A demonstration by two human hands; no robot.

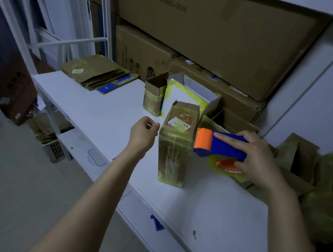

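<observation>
A small cardboard box [174,148] wrapped in yellowish tape stands upright on the white shelf [104,109], a white label on its top. My right hand [256,159] grips a blue and orange tape dispenser [220,145] with a roll of clear tape under it, just right of the box's top edge. My left hand [142,133] hovers just left of the box with its fingers curled; it is apart from the box and I see nothing in it.
Behind the box stand an open brown carton [153,96] and an open white box [193,95] edged with yellow tape. Flattened cartons [96,74] lie at the far left of the shelf. Large cartons [205,29] fill the back. More taped cartons [313,181] crowd the right.
</observation>
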